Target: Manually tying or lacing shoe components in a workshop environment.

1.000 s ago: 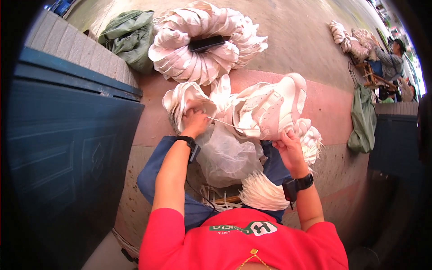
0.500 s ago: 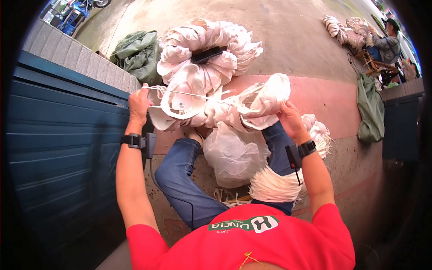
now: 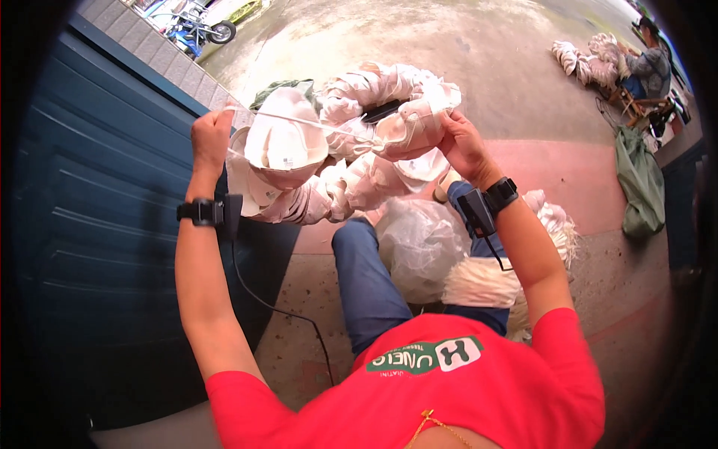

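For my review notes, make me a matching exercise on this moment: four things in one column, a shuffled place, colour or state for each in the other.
Things:
1. Left hand
2. Right hand
3. Plastic bag
4. Shirt

Places, colours or states:
A. Red, with a green and white print
B. Holding a white cord
C. Between the person's legs
D. Gripping a pale shoe upper

Right pairs: 1-B, 2-D, 3-C, 4-A
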`<state>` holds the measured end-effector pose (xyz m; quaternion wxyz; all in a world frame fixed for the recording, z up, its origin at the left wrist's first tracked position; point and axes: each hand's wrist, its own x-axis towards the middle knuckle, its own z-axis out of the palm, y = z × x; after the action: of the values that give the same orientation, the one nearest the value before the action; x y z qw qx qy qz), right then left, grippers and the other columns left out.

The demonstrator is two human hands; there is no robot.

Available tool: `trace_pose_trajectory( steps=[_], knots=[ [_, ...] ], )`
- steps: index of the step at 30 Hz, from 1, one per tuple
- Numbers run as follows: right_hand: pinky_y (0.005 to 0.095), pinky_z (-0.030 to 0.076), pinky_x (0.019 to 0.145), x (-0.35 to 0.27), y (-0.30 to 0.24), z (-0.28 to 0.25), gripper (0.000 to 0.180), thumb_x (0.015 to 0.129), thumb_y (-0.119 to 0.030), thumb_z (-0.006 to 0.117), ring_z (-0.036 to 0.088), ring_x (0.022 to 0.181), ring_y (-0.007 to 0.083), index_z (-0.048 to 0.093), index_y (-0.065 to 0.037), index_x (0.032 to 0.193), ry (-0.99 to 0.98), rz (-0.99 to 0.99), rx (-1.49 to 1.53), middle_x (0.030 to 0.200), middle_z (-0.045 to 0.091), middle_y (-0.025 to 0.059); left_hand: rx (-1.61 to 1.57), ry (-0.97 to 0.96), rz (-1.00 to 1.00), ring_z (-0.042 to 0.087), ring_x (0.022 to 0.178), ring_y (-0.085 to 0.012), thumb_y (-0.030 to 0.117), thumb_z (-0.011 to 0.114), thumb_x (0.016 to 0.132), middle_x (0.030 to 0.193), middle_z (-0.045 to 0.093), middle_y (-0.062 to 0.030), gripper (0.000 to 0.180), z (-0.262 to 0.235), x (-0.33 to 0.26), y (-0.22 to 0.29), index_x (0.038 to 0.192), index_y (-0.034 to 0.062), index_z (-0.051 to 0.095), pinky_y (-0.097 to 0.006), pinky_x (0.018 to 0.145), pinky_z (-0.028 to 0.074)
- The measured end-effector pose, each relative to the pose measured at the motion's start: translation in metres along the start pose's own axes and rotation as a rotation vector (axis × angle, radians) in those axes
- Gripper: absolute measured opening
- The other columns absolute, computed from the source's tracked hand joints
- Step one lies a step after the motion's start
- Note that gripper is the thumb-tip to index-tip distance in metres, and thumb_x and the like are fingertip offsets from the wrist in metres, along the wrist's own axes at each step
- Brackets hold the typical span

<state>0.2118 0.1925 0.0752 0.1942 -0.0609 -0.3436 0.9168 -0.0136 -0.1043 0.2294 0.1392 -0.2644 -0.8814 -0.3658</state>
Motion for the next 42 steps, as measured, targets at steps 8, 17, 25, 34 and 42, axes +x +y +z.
trace_pose_trajectory(
  steps=[8, 17, 25, 34, 42],
  knots=[
    [0.0313, 0.04, 0.087, -0.118, 0.09, -0.073, 0.023, 0.091, -0.014, 0.039, 0.052, 0.096, 0.0177, 0.045, -0.003, 0.11, 0.216, 0.165, 0.159, 0.107, 0.053, 0.0067, 0.017, -0.38, 0.143, 0.04, 0.041, -0.0176, 0.013, 0.056, 0.074, 0.05, 0.045, -0.0184, 0.027, 0.023, -0.204, -0.014, 0.055, -0.0041, 0.049, -0.034, 0.044, 0.035],
    [0.0302, 0.04, 0.089, -0.156, 0.108, -0.077, 0.029, 0.09, -0.016, 0.039, 0.051, 0.1, 0.0173, 0.042, 0.001, 0.114, 0.084, 0.232, 0.085, 0.111, 0.052, 0.0081, -0.127, -0.605, -0.228, 0.055, 0.057, -0.0343, 0.023, 0.051, 0.079, 0.06, 0.051, -0.0236, 0.035, 0.124, -0.304, -0.024, 0.058, -0.0043, 0.053, -0.042, 0.053, 0.04],
    [0.0291, 0.042, 0.084, -0.174, 0.117, -0.106, 0.028, 0.089, -0.017, 0.041, 0.055, 0.094, 0.0167, 0.045, 0.002, 0.11, 0.212, 0.334, -0.088, 0.104, 0.055, 0.0085, -0.042, -0.767, -0.254, 0.053, 0.088, -0.0426, 0.028, 0.049, 0.079, 0.093, 0.055, -0.0297, 0.05, 0.18, -0.325, -0.011, 0.118, -0.0017, 0.039, -0.044, 0.078, 0.041],
    [0.0296, 0.046, 0.072, -0.168, 0.137, -0.124, 0.019, 0.086, -0.013, 0.045, 0.056, 0.083, 0.0171, 0.05, -0.002, 0.101, 0.468, 0.547, -0.283, 0.093, 0.057, 0.008, 0.127, -0.717, -0.187, 0.058, 0.076, -0.0367, 0.028, 0.055, 0.076, 0.078, 0.059, -0.0227, 0.035, 0.207, -0.315, -0.002, 0.09, -0.0031, 0.05, -0.043, 0.067, 0.047],
    [0.0397, 0.045, 0.069, -0.18, 0.12, -0.068, 0.047, 0.072, -0.035, 0.062, 0.056, 0.081, 0.0327, 0.051, -0.001, 0.102, 0.073, 0.023, -1.768, 0.093, 0.053, 0.0185, 0.259, -0.616, -0.032, 0.062, 0.064, -0.0321, 0.011, 0.041, 0.08, 0.065, 0.06, -0.0198, 0.015, 0.223, -0.354, -0.007, 0.083, -0.003, 0.047, -0.04, 0.054, 0.05]
  ],
)
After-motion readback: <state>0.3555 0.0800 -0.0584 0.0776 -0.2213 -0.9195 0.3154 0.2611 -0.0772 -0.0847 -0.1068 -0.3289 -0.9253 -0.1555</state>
